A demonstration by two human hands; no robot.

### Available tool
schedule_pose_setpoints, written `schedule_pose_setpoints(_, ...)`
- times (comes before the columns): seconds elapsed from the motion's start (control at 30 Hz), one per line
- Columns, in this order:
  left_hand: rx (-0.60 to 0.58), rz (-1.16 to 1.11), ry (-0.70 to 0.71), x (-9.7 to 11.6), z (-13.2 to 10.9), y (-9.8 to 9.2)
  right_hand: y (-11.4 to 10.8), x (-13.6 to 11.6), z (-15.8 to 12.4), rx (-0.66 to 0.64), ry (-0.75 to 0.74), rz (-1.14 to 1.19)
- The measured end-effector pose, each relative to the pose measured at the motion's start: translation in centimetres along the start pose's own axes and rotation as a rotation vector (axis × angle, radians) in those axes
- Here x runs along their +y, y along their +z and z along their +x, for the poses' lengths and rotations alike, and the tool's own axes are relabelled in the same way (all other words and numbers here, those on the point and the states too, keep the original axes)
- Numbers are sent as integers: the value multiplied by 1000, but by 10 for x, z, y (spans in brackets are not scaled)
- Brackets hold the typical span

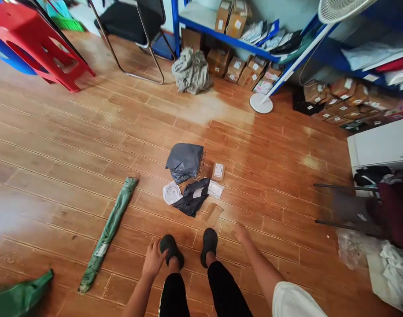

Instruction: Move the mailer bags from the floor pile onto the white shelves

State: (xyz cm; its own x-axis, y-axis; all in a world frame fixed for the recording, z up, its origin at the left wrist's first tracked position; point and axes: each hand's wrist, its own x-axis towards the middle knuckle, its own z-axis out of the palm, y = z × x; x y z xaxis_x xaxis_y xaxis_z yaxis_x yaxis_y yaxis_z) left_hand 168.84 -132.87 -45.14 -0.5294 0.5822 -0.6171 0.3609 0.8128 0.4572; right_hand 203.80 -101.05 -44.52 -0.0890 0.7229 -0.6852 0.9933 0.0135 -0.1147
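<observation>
My left hand (153,260) hangs beside my left dark clog, its fingers apart and nothing in them. My right hand (241,234) is stretched out over the floor to the right of my feet, smeared by motion, so its fingers do not show. Closest to it lies a small brown packet (213,214). Beyond that are a black mailer bag (193,198) with a white label, a white round-looking packet (171,193), a white flat packet (216,189) and a small labelled cardboard box (218,171). A large grey plastic parcel (184,160) sits at the back of this group.
A long green wrapped parcel (110,233) lies at left, with another green one (23,295) at the corner. A red stool (42,44), black chair (133,26), crumpled sack (191,70) and white fan stand (261,103) stand farther back before blue shelves (227,39) holding boxes.
</observation>
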Motion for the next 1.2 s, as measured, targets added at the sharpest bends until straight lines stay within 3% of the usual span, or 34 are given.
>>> schedule_pose_setpoints(0.17, 53, -156, 126, 15, 166, 105, 116, -43, 167, 2, -127, 147)
schedule_pose_setpoints(0.27, 158, -230, 228, 20, 264, 155, 167, -76, 265, 61, -238, 156)
schedule_pose_setpoints(0.37, 193, -291, 312, 26, 346, 189, 188, -85, 358, 126, -286, -18)
schedule_pose_setpoints(0.5, -111, -326, 331, 24, 412, 205, 193, -60, 454, 159, -284, -104)
schedule_pose_setpoints(0.6, -263, -240, 426, 7, 426, 189, 201, -41, 486, 184, -331, -143)
schedule_pose_setpoints(0.7, -523, -169, 478, -11, 419, 165, 215, -39, 485, 292, -328, -209)
schedule_pose_setpoints(0.77, -648, -93, 501, -18, 411, 160, 225, -42, 476, 321, -296, -234)
schedule_pose_setpoints(0.83, -579, -3, 601, -20, 407, 172, 232, -45, 469, 260, -281, -202)
schedule_pose_setpoints(0.9, -376, 102, 691, -20, 406, 195, 236, -46, 469, 170, -278, -158)
schedule_pose_setpoints(0.97, -243, 215, 664, -20, 410, 219, 235, -45, 474, 118, -311, -126)
schedule_pose_setpoints(1.07, -233, 317, 493, -23, 414, 244, 221, -45, 479, 130, -398, 28)
schedule_pose_setpoints(1.2, -223, 354, 388, -28, 408, 254, 194, -52, 460, 186, -372, 495)
